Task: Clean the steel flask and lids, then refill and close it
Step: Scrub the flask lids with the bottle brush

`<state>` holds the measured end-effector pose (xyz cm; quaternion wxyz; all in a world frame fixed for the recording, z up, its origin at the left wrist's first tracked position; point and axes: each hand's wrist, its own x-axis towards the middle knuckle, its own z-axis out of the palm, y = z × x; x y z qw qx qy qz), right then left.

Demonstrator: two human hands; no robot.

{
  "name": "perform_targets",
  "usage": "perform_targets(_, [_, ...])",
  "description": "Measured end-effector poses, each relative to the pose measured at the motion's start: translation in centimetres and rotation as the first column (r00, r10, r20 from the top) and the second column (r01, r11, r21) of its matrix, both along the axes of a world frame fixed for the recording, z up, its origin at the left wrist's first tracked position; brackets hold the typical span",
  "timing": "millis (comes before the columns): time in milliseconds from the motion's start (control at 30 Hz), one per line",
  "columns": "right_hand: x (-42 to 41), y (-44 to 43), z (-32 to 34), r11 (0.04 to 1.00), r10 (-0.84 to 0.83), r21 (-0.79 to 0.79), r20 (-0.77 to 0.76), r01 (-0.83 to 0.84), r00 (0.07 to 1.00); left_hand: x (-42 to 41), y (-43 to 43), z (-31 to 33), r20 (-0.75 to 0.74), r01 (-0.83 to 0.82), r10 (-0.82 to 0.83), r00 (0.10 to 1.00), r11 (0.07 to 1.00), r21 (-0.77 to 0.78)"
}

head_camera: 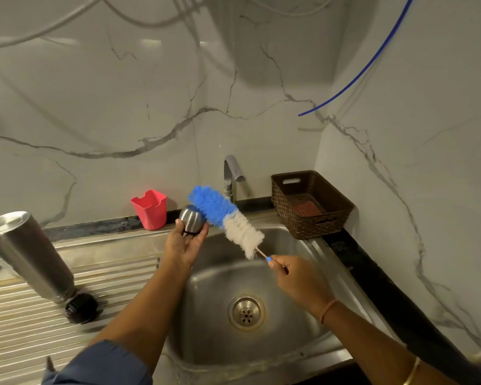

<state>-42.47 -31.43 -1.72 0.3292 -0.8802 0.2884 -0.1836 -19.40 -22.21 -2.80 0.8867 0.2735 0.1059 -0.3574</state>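
My left hand (185, 244) holds a rounded steel lid (191, 219) over the left rim of the sink, fingers and thumb curled round it. My right hand (295, 276) pinches the thin handle of a bottle brush (225, 219) with blue and white bristles; the blue end touches the lid. The steel flask (28, 254) stands upside down on the ribbed drainboard (117, 276) at the left. A black inner lid (81, 307) lies on the drainboard at the flask's mouth.
The steel sink (295, 240) with its round drain (246, 311) lies below my hands. A tap (231, 173) stands behind it. A red plastic cup (149, 209) and a brown basket (311, 204) sit on the back ledge. A blue tube (367, 65) hangs by the marble wall.
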Motion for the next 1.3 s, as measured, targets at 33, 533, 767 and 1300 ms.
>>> perform_targets(33, [-0.2, 0.3, 0.0, 1.0, 0.009, -0.027, -0.01, -0.009, 1.0, 0.0, 0.1, -0.1, 0.02, 0.011, -0.012, 1.0, 0.999, 0.031])
perform_targets(533, [1.2, 0.4, 0.8, 1.0, 0.011, -0.022, 0.043, -0.01, 0.999, -1.7, -1.3, -1.0, 0.111, 0.122, -0.138, 0.984, 0.983, 0.139])
perform_targets(767, [0.2, -1.0, -1.0, 0.996, -0.022, 0.087, 0.0, 0.022, 1.0, -0.7, -0.2, -0.6, 0.004, 0.031, -0.031, 1.0, 0.999, 0.021])
perform_targets(1300, [1.1, -2.5, 0.1, 0.997, -0.057, 0.049, -0.142, 0.064, 0.988, -2.5, 1.1, -1.2, 0.159, 0.172, -0.227, 0.961, 0.939, 0.298])
